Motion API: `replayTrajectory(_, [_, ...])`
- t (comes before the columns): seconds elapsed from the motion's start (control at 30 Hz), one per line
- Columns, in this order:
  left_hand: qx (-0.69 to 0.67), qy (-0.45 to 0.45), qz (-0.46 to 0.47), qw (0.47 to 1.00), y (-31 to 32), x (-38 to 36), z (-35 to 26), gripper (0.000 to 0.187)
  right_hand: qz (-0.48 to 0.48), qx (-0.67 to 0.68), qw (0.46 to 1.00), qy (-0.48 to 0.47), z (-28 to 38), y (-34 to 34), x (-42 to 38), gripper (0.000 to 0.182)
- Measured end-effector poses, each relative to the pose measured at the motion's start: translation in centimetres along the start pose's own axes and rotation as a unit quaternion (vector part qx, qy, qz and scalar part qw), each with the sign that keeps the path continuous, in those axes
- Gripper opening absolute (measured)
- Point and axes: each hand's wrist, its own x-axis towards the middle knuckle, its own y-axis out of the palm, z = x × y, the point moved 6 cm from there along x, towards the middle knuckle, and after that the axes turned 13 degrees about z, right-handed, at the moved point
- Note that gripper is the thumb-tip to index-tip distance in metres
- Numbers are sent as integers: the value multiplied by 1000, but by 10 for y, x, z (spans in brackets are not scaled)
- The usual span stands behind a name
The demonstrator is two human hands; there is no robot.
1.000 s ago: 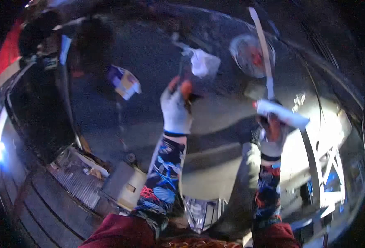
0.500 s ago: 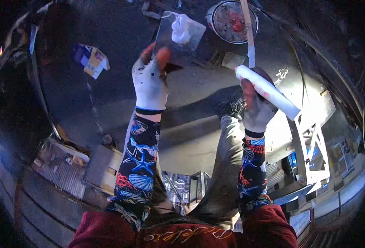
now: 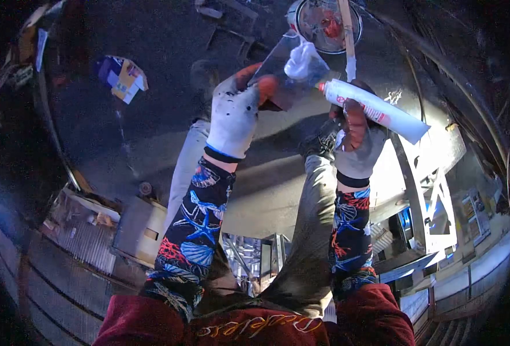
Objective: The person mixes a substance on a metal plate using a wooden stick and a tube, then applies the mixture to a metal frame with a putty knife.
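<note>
Above the dark, dusty floor (image 3: 278,193), I watched through the head camera as the left hand (image 3: 232,118), in a white glove with reddish-brown fingers, pinched a thin, clear, flat sheet (image 3: 281,60) by its near edge. On that sheet sat a mound of glossy white paste (image 3: 302,60). To its right, I had the right hand (image 3: 362,138), gloved alike, wrapped around a white cylindrical tube (image 3: 385,112) with red printing; the tube's red tip (image 3: 322,87) pointed toward the paste, near it but apart. Beyond them stood a round metal bucket (image 3: 314,40) with something red inside. Across its rim, in my view, ran a pale wooden strip (image 3: 347,34); I could not tell whether the right hand touched it. Farther left lay a torn purple-and-tan cardboard box (image 3: 123,79).
</note>
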Motion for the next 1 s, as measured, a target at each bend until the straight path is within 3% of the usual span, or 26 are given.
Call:
replayTrajectory(0.03, [17, -3, 21, 1000, 3, 0, 1, 37, 28, 95, 995, -22, 20, 22, 6, 37])
replayTrajectory(0.17, [11, -10, 41, 999, 14, -5, 6, 36, -22, 189, 981, -20, 12, 19, 4, 37])
replayTrajectory(0.33, [16, -47, 64, 997, 21, -7, 7, 42, -26, 212, 977, -4, 5, 8, 0, 36])
replayTrajectory(0.47, [31, -30, 77, 996, 22, -7, 5, 42, 14, 160, 986, -33, 4, 3, -2, 42])
replayTrajectory(0.57, [29, -20, 68, 997, 22, -5, 4, 35, 11, 3, 1000, -23, 0, -3, 2, 43])
replayTrajectory(0.67, [19, -23, 64, 997, 22, -6, 2, 35, -8, 140, 990, 26, -12, -13, 4, 43])
replayTrajectory(0.73, [27, -18, 63, 997, 22, -8, 0, 35, 25, 125, 992, -23, 1, -4, 0, 42])
replayTrajectory(0.87, [82, 4, 67, 994, 19, -6, 2, 34, -11, 8, 1000, 4, 16, 7, 7, 43])
replayTrajectory(0.9, [82, 4, 66, 994, 19, -6, 3, 34, 17, 186, 982, 13, 15, 11, 7, 44])
replayTrajectory(0.97, [43, -2, 66, 997, 20, -6, 3, 34, 44, 359, 932, 21, 7, 10, 8, 44])
replayTrajectory(1.0, [44, -2, 66, 997, 20, -6, 3, 34, 68, 281, 957, 2, -1, -2, 8, 44])
